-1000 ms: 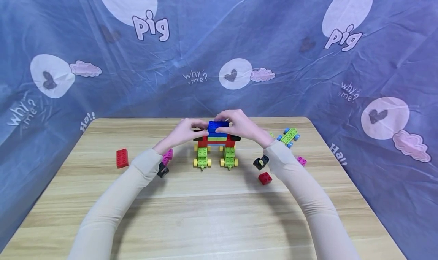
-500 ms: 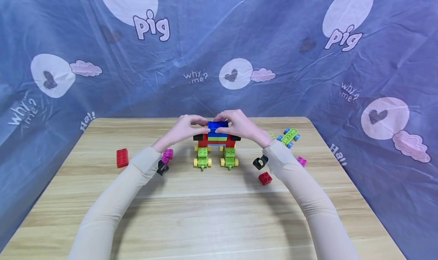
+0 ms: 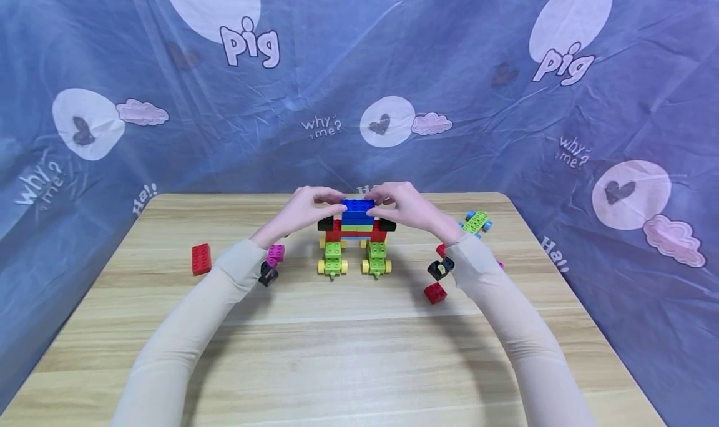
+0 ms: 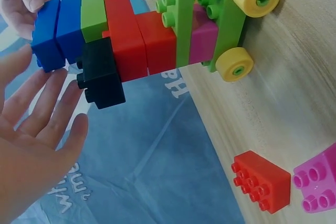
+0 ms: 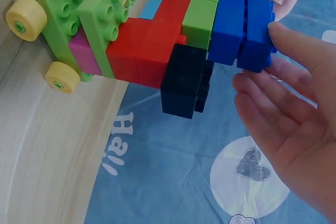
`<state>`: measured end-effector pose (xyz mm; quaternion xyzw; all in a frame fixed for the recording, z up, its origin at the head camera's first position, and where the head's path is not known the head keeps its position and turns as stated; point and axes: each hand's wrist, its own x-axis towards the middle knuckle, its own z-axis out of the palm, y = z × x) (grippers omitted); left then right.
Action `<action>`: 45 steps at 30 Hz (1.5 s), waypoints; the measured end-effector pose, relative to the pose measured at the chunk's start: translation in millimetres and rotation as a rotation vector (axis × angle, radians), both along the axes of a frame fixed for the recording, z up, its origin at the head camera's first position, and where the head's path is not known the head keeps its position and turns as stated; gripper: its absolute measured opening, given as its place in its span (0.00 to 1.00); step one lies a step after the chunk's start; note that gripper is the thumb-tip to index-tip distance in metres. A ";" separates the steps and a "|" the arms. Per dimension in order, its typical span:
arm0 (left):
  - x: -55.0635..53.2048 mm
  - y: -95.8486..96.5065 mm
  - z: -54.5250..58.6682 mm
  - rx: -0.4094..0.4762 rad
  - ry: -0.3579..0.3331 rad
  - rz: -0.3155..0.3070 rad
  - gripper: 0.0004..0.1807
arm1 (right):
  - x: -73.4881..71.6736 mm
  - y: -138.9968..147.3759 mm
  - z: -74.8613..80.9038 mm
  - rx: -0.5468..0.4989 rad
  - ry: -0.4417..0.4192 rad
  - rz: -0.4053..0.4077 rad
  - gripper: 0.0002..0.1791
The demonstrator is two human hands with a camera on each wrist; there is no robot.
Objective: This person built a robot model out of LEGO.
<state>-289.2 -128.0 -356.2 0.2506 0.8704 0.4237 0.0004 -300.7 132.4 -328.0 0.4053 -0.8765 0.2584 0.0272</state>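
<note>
Currently both hands are grasping the top blue brick [image 3: 358,206], one per end: left hand [image 3: 300,210] pinches its L end betw. thumb + fingers, right hand [image 3: 410,207] pinches its R end likewise. That brick is on the lower blue brick [image 4: 69,19], thin gap visible betw. the two in the wrist views. Both top a block build standing upright nr the table's [image 3: 348,364] far edge, approx. mid-width. Under the blues: lime bricks [image 5: 199,19], then red bricks [image 5: 155,51], w/ black bricks [image 5: 181,80] jutting out at each end; lower down, lime legs [image 3: 332,250] w/ yellow wheels [image 5: 26,19].

Loose pcs: lg. red brick [image 3: 201,260] twd the L edge; magenta brick [image 3: 275,255] + black pc [image 3: 268,274] by the L cuff; sm. red brick [image 3: 435,293] + black pc w/ pale mark [image 3: 440,268] nr the R cuff; lime car base [image 3: 477,222], blue wheels, twd the far R corner, partly hidden by the R arm. Blue printed cloth [image 3: 292,146] hangs past the far edge.
</note>
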 end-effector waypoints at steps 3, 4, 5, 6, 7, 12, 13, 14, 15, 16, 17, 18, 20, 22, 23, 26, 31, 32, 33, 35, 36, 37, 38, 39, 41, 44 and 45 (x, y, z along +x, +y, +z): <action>-0.1 1.1 0.9 -0.007 0.000 0.000 0.20 | 1.5 2.6 -0.9 -0.004 -0.005 -0.011 0.19; 0.2 1.2 1.4 -0.010 -0.003 -0.001 0.20 | 1.9 3.5 -1.3 -0.005 -0.005 -0.017 0.19; 0.4 1.3 1.6 -0.012 -0.005 -0.002 0.20 | 2.2 4.3 -1.6 -0.006 -0.006 -0.024 0.19; 0.5 1.2 1.7 -0.014 -0.007 -0.003 0.20 | 2.3 5.2 -2.1 -0.007 -0.004 -0.028 0.19; 0.9 1.0 1.8 -0.016 -0.010 -0.004 0.21 | 2.3 5.9 -2.7 -0.006 -0.001 -0.033 0.19; 1.1 1.2 1.5 -0.010 -0.016 -0.002 0.21 | 1.3 7.0 -5.3 -0.026 -0.018 -0.036 0.17; 1.1 1.4 1.5 -0.009 -0.016 -0.003 0.21 | 1.3 6.9 -5.5 -0.034 -0.025 -0.037 0.17; 0.8 1.6 1.4 -0.008 -0.015 -0.003 0.22 | 1.3 6.7 -5.6 -0.042 -0.033 -0.036 0.17; 0.8 1.8 1.4 -0.007 -0.014 -0.002 0.22 | 1.2 6.6 -5.6 -0.048 -0.040 -0.037 0.16; 0.6 2.1 1.6 -0.006 -0.014 -0.002 0.21 | 1.3 6.4 -5.6 -0.054 -0.047 -0.040 0.16; 0.4 2.4 1.8 -0.005 -0.014 -0.001 0.21 | 1.5 6.2 -5.4 -0.057 -0.053 -0.043 0.16; 0.2 2.5 1.9 -0.006 -0.014 0.000 0.21 | 1.5 6.1 -5.4 -0.058 -0.057 -0.047 0.16; 0.0 2.6 2.2 -0.006 -0.015 0.003 0.20 | 1.7 5.7 -5.0 -0.059 -0.062 -0.050 0.16; 0.1 2.7 2.8 -0.007 -0.020 0.007 0.20 | 1.9 5.3 -4.9 -0.061 -0.067 -0.052 0.16; 0.4 2.7 3.2 -0.006 -0.026 0.010 0.20 | 1.9 5.2 -4.6 -0.060 -0.068 -0.051 0.16; 1.3 2.8 3.8 -0.009 -0.042 0.014 0.21 | 1.4 4.7 -4.2 -0.055 -0.063 -0.044 0.16; 2.2 4.0 5.1 -0.006 -0.069 0.019 0.21 | -0.2 3.7 -2.1 -0.031 -0.017 -0.044 0.15; 2.1 4.3 5.4 -0.006 -0.073 0.021 0.20 | -0.3 3.6 -1.4 -0.026 -0.008 -0.045 0.15; 2.0 4.6 5.8 -0.007 -0.079 0.023 0.20 | -0.3 3.5 -0.7 -0.022 0.001 -0.044 0.15; 1.7 4.9 6.0 -0.007 -0.089 0.025 0.20 | -0.4 3.1 0.1 -0.017 0.014 -0.038 0.15; 1.6 4.8 5.8 -0.011 -0.093 0.027 0.21 | -0.4 2.9 0.4 -0.014 0.017 -0.035 0.15; 1.5 4.8 6.0 -0.012 -0.097 0.029 0.21 | -0.1 2.6 0.9 -0.013 0.018 -0.033 0.15; 1.4 4.7 6.0 -0.016 -0.099 0.031 0.21 | -0.1 2.3 1.1 -0.011 0.018 -0.031 0.15; 1.2 4.6 6.0 -0.020 -0.100 0.032 0.21 | 0.1 2.0 1.2 -0.009 0.017 -0.032 0.15; 0.9 4.6 6.1 -0.027 -0.097 0.032 0.21 | 0.4 1.6 1.3 -0.004 0.011 -0.041 0.15; -0.2 4.9 5.4 -0.037 -0.088 0.028 0.21 | 0.6 1.5 0.6 -0.002 0.000 -0.059 0.15; -0.5 5.0 5.2 -0.037 -0.087 0.027 0.20 | 1.0 1.6 0.3 -0.004 -0.005 -0.064 0.15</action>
